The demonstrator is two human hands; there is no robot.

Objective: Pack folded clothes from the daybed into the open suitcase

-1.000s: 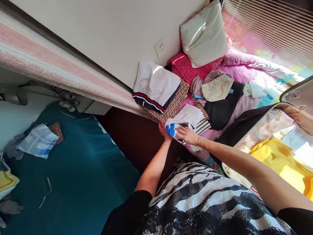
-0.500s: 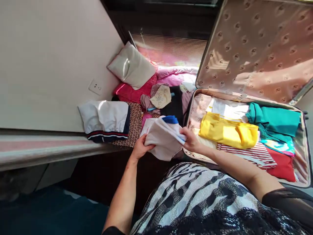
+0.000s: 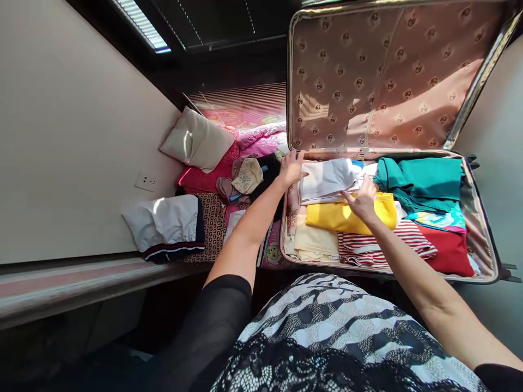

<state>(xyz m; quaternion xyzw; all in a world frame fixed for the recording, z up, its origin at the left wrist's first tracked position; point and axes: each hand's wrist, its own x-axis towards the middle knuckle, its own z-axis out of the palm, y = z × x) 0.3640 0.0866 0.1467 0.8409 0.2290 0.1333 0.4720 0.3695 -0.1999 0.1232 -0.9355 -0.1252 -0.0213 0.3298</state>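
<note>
A folded white garment (image 3: 324, 177) with a bit of blue at its right end lies in the upper left part of the open suitcase (image 3: 490, 267). My left hand (image 3: 292, 170) is open at its left end, fingers spread, by the suitcase's side wall. On the near right edge of the white garment, my right hand (image 3: 363, 200) has thumb and fingers apart, touching the cloth. Below it is a folded yellow garment (image 3: 327, 215), partly under my right hand. Folded green clothing (image 3: 433, 177) lies to the right, with a red-and-white striped garment (image 3: 359, 247) nearer me.
The suitcase lid (image 3: 359, 81) stands raised behind. Cream cloth (image 3: 312, 239) and a red garment (image 3: 449, 250) are also inside the case. To the left lie white shorts (image 3: 171, 220), a brown patterned cloth (image 3: 212, 223) and a pale cushion (image 3: 200, 141) against the wall.
The white garment has gone from the pile on the left into the suitcase, held in both hands half a second ago. Both hands moved right; my view turned toward the suitcase.
</note>
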